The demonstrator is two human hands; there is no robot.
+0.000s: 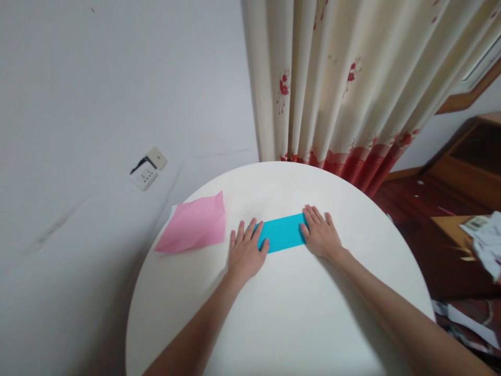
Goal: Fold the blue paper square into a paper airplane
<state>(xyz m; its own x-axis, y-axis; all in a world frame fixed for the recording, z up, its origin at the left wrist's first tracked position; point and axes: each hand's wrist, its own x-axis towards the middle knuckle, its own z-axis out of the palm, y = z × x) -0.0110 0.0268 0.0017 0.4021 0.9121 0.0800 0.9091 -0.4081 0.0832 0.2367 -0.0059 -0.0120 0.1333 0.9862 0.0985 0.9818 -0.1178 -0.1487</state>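
Note:
A strip of blue paper lies flat on the round white table. Over its left end rests my left hand, palm down with the fingers spread. My right hand lies flat across the right end, thumb apart from the fingers. Both hands touch the paper and hide its two short ends. To the left of my left hand is a creased sheet of pink paper, with a white edge showing at its upper left corner.
A white wall with a socket runs along the table's left side. Behind the table hangs a cream and red curtain. At the right, a low wooden piece of furniture carries papers above a dark red floor.

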